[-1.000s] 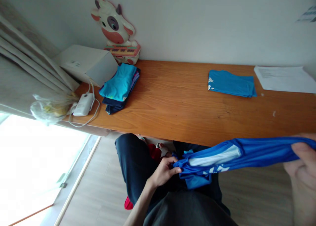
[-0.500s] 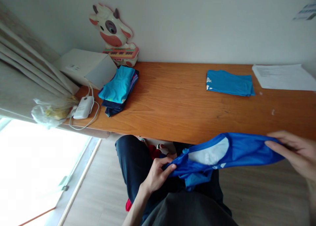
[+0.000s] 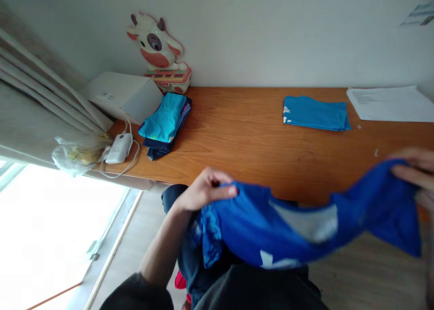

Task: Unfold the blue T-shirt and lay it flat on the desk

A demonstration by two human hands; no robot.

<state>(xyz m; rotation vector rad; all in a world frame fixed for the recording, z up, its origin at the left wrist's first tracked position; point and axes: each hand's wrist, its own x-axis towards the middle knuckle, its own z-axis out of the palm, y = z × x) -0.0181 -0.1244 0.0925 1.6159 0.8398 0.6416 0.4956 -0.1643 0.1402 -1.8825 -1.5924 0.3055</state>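
In the head view, the left hand (image 3: 203, 190) is clenched on one end of a blue garment (image 3: 288, 224), fingers curled over the cloth with the thumb pressed on top. The right hand (image 3: 413, 167) grips the other end at the far right edge of the picture; it is blurred, but the fingers lie over the fabric and the cloth hangs from them. The garment is stretched between the two hands and sags in the middle, held in the air just in front of the near edge of the worktop (image 3: 257, 143) and above the person's lap. A pale grey patch and small white marks show on the cloth between the hands.

Beyond the left hand, further back on the worktop, lies a stack of folded clothes (image 3: 164, 124) with a turquoise piece on top and dark ones under it. Just beside that stack, away from the right hand, stands a white box (image 3: 124, 95), and nearer the worktop's edge rests a white charger (image 3: 118, 148) with its cord looped round it. Against the wall behind the stack is a cow toy (image 3: 159, 52).

Beyond the right hand lies a single folded blue shirt (image 3: 315, 113), well apart from the stack, and past it a sheet of paper (image 3: 389, 104).
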